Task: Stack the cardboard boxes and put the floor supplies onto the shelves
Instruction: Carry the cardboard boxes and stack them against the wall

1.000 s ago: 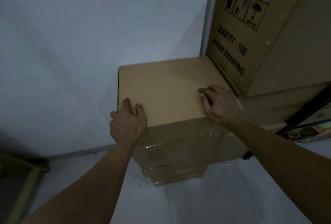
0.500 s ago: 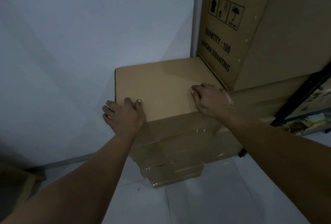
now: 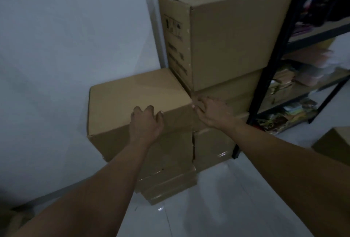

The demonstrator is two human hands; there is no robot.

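A plain top cardboard box is sitting level at the centre of view, on a pile of taped lower boxes, closed top facing up. Its long axis seems to be running from 9 o'clock to 3 o'clock, with 1 long side facing the viewer. The left hand is gripping the near top edge, fingers slightly spread and curling over the top, thumb on the front face. The right hand is touching the box's near right corner, fingers close together and fairly straight. Both hands are probably squaring the box against the neighbouring stack at 3 o'clock. A tall printed box is standing on that stack at 1 o'clock. A black shelf rack holding mixed supplies is at 2 o'clock.
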